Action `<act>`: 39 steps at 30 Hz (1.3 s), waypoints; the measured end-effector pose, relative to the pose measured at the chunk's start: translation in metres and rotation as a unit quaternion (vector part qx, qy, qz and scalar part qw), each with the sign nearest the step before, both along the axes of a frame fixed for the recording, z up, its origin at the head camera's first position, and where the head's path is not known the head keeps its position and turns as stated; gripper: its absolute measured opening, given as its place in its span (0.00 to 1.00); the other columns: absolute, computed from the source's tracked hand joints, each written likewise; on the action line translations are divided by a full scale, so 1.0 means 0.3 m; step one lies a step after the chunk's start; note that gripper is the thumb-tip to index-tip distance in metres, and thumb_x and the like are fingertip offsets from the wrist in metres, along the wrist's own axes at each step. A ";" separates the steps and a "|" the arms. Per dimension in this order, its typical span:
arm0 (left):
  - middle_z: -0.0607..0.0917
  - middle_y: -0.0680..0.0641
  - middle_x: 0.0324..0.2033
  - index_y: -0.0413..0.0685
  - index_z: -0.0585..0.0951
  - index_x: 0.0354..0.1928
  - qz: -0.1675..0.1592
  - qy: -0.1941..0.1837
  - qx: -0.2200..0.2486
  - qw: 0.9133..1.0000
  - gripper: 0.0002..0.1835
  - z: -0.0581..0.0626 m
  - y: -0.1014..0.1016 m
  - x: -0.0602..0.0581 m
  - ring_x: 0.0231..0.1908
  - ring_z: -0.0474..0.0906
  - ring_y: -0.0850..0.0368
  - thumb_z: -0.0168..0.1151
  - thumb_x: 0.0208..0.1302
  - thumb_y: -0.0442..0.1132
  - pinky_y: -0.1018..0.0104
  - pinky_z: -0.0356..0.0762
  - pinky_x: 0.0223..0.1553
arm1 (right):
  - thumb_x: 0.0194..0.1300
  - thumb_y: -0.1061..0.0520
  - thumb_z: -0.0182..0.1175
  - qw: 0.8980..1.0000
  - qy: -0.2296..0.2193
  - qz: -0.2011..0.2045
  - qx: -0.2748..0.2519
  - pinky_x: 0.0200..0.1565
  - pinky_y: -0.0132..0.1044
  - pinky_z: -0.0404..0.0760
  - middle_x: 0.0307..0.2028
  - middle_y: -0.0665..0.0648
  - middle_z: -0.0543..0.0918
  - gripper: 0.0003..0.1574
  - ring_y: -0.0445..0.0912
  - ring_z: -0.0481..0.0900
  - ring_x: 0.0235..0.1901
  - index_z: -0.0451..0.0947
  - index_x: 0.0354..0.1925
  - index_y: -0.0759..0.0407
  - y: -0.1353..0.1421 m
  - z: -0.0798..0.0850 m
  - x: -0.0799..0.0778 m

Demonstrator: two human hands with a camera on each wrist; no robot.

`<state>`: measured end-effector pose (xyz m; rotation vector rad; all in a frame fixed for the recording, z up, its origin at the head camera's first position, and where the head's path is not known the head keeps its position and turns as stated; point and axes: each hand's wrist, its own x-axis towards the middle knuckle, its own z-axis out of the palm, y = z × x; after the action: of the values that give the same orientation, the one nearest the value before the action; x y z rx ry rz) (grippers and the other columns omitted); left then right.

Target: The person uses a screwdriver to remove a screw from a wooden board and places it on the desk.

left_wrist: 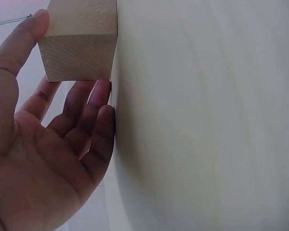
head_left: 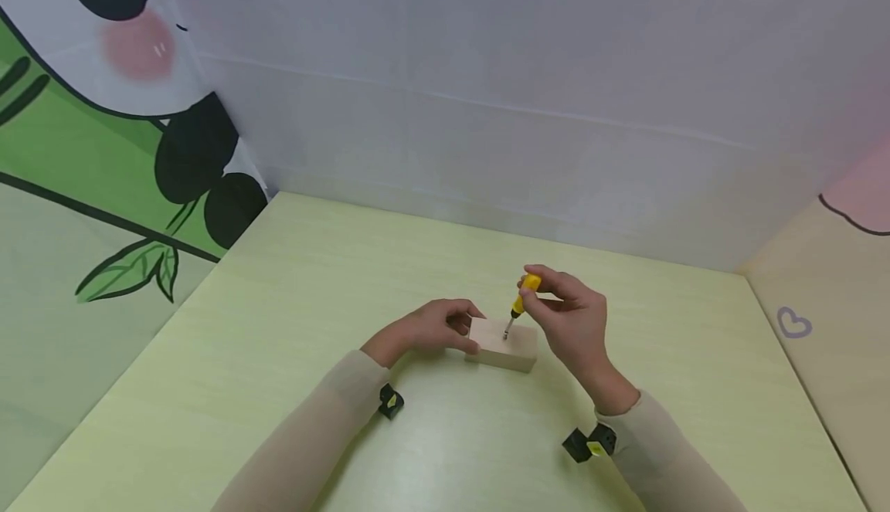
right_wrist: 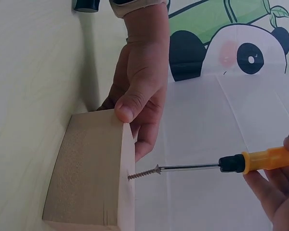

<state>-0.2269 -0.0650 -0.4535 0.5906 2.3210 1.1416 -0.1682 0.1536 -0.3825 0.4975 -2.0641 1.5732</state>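
A pale wooden block [head_left: 502,351] lies flat on the table. My left hand [head_left: 439,325] grips its left end, thumb on the near side and fingers at the far side; the left wrist view shows the thumb and fingertips against the block [left_wrist: 79,55]. A screw [right_wrist: 143,173] stands partly sunk in the block's top face, with much of its thread showing. My right hand [head_left: 573,317] pinches the yellow handle of a screwdriver [head_left: 526,289], held tilted above the block. In the right wrist view the screwdriver's [right_wrist: 190,167] tip meets the screw head.
The light yellow-green table [head_left: 292,280] spreads around the block. A pale cloth wall [head_left: 487,110] rises behind it, with a panda drawing [head_left: 132,49] at left. Small black devices [head_left: 391,401] sit at both wrists.
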 end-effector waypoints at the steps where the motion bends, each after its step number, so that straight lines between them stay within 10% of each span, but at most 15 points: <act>1: 0.80 0.54 0.42 0.63 0.78 0.50 0.000 0.001 0.000 1.000 0.22 0.000 0.000 0.000 0.45 0.75 0.59 0.73 0.53 0.51 0.60 0.74 0.52 | 0.55 0.72 0.66 1.000 0.002 0.004 -0.001 0.34 0.27 0.82 0.36 0.64 0.86 0.18 0.36 0.83 0.36 0.84 0.46 0.64 -0.001 0.000 0.000; 12: 0.80 0.54 0.41 0.63 0.78 0.50 0.000 -0.002 0.005 1.000 0.22 0.001 -0.002 0.003 0.44 0.74 0.58 0.73 0.52 0.51 0.61 0.74 0.50 | 0.58 0.72 0.63 0.999 0.008 0.041 0.002 0.38 0.30 0.83 0.40 0.66 0.85 0.17 0.37 0.83 0.39 0.82 0.48 0.65 -0.006 -0.010 -0.001; 22: 0.79 0.54 0.42 0.63 0.77 0.51 -0.005 -0.001 -0.003 1.000 0.23 0.010 -0.004 0.007 0.45 0.74 0.58 0.72 0.53 0.52 0.59 0.74 0.51 | 0.47 0.71 0.72 0.995 0.087 0.002 0.042 0.33 0.28 0.83 0.29 0.59 0.78 0.21 0.36 0.77 0.33 0.85 0.43 0.64 -0.016 -0.017 0.008; 39: 0.80 0.54 0.41 0.63 0.78 0.50 -0.004 -0.005 -0.001 1.000 0.23 0.004 -0.005 -0.001 0.45 0.74 0.58 0.73 0.52 0.51 0.61 0.74 0.50 | 0.55 0.72 0.66 0.996 0.077 -0.014 0.040 0.35 0.25 0.82 0.34 0.62 0.83 0.19 0.36 0.83 0.34 0.81 0.47 0.65 -0.014 -0.020 0.007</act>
<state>-0.2271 -0.0666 -0.4524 0.5901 2.3090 1.1355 -0.1662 0.1494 -0.3887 0.5972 -2.0138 1.3963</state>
